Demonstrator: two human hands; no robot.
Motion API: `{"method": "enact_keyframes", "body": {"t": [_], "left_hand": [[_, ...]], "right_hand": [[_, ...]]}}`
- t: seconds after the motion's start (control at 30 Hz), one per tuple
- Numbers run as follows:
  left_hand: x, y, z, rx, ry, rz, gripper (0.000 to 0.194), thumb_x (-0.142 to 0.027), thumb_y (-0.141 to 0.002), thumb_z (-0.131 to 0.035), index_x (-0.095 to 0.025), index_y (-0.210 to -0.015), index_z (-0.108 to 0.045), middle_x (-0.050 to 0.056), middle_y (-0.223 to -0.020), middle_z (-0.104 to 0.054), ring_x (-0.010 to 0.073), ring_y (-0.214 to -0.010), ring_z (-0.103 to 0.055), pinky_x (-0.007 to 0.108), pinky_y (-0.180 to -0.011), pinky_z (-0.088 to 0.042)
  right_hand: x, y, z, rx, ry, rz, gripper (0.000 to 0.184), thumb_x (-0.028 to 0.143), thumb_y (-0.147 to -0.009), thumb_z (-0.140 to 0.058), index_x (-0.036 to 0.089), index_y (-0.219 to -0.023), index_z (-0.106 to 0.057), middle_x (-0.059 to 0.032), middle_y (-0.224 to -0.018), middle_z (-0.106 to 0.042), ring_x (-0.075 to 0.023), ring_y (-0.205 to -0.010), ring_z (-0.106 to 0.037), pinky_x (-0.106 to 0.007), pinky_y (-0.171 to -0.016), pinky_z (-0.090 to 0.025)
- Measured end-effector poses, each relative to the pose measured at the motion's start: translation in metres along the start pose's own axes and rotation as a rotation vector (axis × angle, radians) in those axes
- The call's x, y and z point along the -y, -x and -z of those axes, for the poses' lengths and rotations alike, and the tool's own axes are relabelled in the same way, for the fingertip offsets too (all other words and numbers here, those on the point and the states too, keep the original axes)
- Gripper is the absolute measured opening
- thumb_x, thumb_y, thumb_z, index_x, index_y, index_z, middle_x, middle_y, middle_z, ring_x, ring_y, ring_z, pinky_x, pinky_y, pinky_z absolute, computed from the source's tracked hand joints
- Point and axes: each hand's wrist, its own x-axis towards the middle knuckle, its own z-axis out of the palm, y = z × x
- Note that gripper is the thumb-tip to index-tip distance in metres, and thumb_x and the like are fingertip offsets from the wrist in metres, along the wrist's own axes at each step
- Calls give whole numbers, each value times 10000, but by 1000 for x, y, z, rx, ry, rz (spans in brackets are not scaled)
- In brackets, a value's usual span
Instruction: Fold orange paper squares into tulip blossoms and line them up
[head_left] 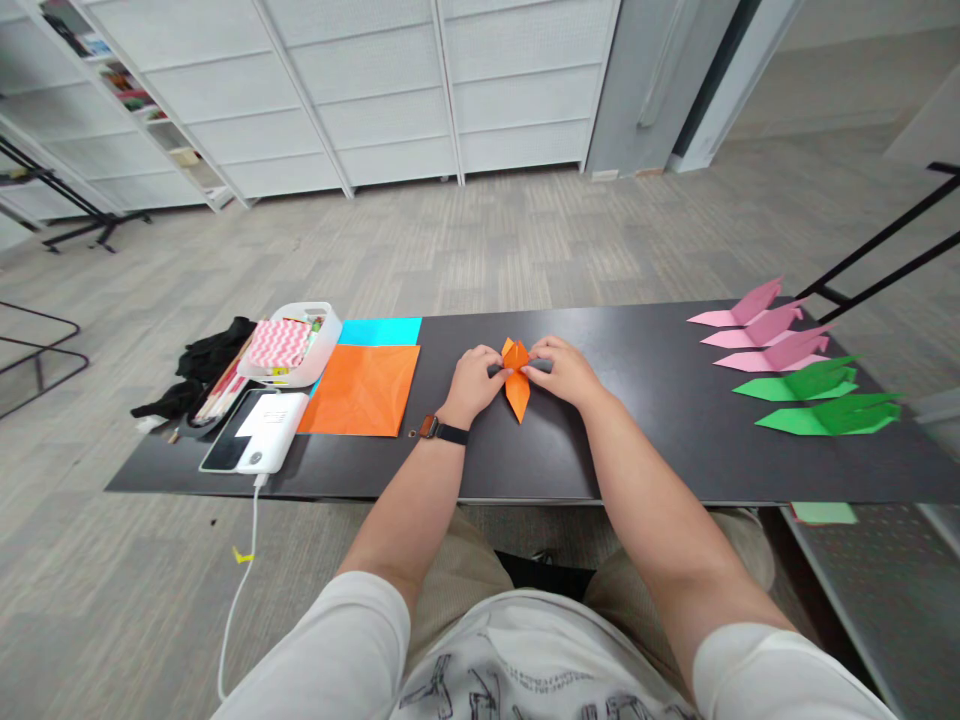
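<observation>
A partly folded piece of orange origami paper (517, 394) lies on the dark table in front of me, one pointed end toward me and shorter points at the far side. My left hand (478, 378) grips its left edge between thumb and fingers. On the opposite edge, my right hand (564, 372) pinches the paper the same way. Both hands rest low at the tabletop, and the fingertips cover the sides of the fold. A watch with a black band (442, 430) is on my left wrist.
Left of my hands lie orange sheets (367, 390) and blue sheets (382, 331). Beyond them are a white basket (324, 345), a white power bank (271, 430) with a cable, and a phone (229, 445). Pink paper cranes (765, 328) and green paper cranes (825, 412) stand at the right.
</observation>
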Motion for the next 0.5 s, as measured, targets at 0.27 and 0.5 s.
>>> {"method": "enact_keyframes", "body": {"t": [0.27, 0.5], "left_hand": [[1, 4, -2, 50, -121, 45, 114, -253, -824, -869, -251, -863, -762, 50, -1093, -730, 277, -1037, -629, 470, -959, -472], [1, 5, -4, -55, -226, 151, 158, -281, -814, -869, -231, -773, -725, 77, -1044, -687, 305, -1039, -593, 490, -951, -452]], "right_hand": [[-8, 2, -7, 105, 185, -56, 50, 222, -856, -757, 255, -830, -729, -44, -1059, -701, -246, -1022, -652, -441, -946, -519], [4, 1, -6, 31, 194, -132, 117, 331, -891, -762, 270, -983, -725, -48, -1052, -712, -262, -1029, -649, -434, -922, -498]]}}
